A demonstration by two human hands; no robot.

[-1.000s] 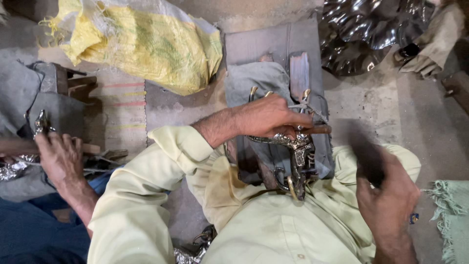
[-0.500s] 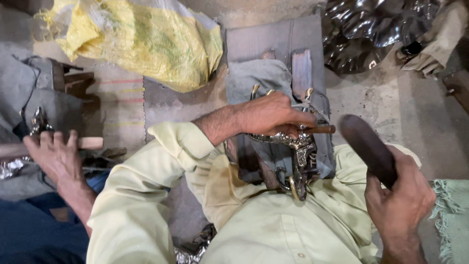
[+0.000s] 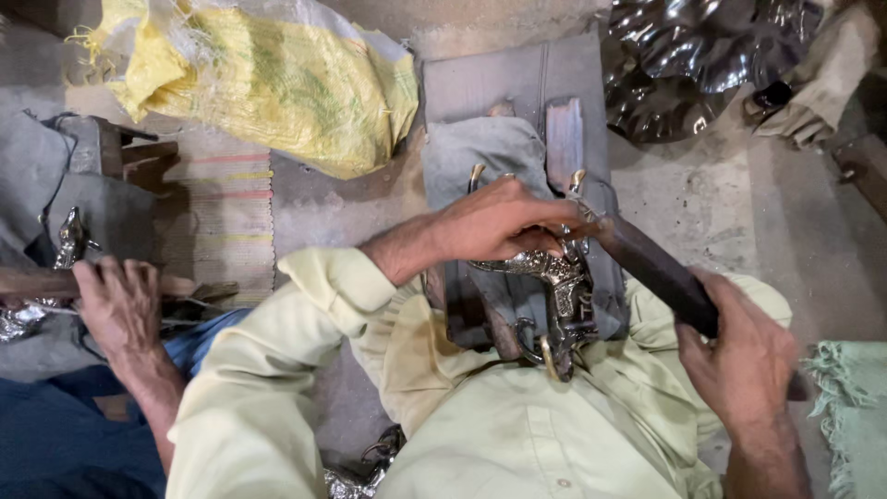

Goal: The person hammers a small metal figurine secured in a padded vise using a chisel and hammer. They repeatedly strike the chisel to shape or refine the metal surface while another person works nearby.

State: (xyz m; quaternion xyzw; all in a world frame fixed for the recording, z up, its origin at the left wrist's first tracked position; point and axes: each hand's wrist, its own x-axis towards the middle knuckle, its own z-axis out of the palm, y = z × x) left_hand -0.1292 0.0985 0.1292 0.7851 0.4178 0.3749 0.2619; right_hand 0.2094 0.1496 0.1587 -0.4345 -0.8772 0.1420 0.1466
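The left hand point(image 3: 499, 225) covers the top of the ornate metal piece point(image 3: 554, 296), so what its fingers grip there cannot be told. The right hand point(image 3: 744, 356) hides the near end of the dark tool point(image 3: 658, 273). A co-worker's hand point(image 3: 120, 305) at the left masks part of a wooden stick point(image 3: 37, 282), which the picture's left edge cuts off. The shiny metal pieces point(image 3: 702, 55) far right run past the top edge.

The left hand point(image 3: 504, 222) reaches across mid-frame from a pale sleeve, palm down, fingers curled in a grip. The right hand point(image 3: 744, 356) sits at lower right, fingers wrapped closed, forearm rising from the bottom edge.
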